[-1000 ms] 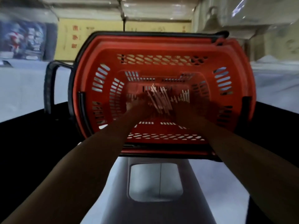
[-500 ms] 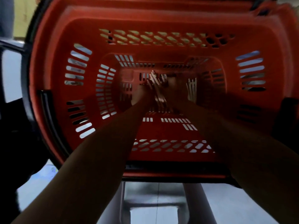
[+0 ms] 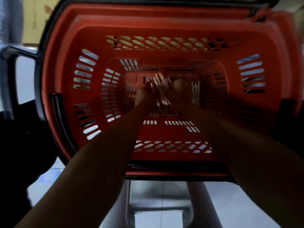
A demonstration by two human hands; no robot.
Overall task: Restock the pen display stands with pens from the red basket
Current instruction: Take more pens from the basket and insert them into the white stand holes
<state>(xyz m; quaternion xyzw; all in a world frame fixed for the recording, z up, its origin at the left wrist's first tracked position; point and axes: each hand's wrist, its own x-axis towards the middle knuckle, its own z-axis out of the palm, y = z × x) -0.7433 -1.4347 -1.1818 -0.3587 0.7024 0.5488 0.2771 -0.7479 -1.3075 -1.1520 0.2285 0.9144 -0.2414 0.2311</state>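
Far left there's a black handle (image 3: 11, 66) sticking out sideways, partly cut off by the frame edge. Behind it is something yellow (image 3: 37, 18), way too smeared to identify.

The red basket (image 3: 65, 46) fills most of the view, looking straight down into it. Its top right corner runs out of frame.

Both forearms reach deep inside. The left hand (image 3: 142, 97) is down at the basket floor, right against a bunch of pens (image 3: 160, 88) that fan out at angles. It's dark and motion-blurred there, so I honestly can't tell if those fingers are curled round the bunch or just pushing on it.

Same deal with the right hand (image 3: 179, 87) on the other side of the bunch. It's touching the pens, but the fingers are just a dark blob. Part of the bunch is hidden behind the wrists too.

Just right of that hand, a few loose pens (image 3: 195, 92) lie side by side on the floor of the basket.

Below the basket is some grey frame (image 3: 161, 195), cut off at the bottom.
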